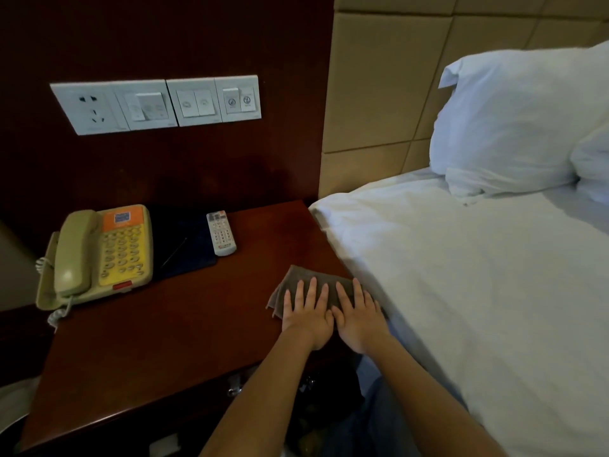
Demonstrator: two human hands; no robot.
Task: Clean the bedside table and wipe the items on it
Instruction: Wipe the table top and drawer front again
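the white duvet-covered bed [461, 275] lies right against the right edge of the dark reddish wooden bedside table [158, 331], so a stroke carried too far that way can drag table dirt onto the linen. at the back left, the beige and yellow corded telephone [99, 255] trails its coiled cord near the table's edge; a wide sweep could snag it or tip the handset off. the flat dark navy pad [184, 242] beside it may slide. the folded grey-brown cloth [296, 278] lies near the table's right edge, under your palms. the small white remote control [221, 233], at the pad's right edge, looks light enough to be knocked away. your left hand [308, 316] and right hand [359, 319] press flat on the cloth, fingers straight, gripping nothing, so it may bunch or slip.
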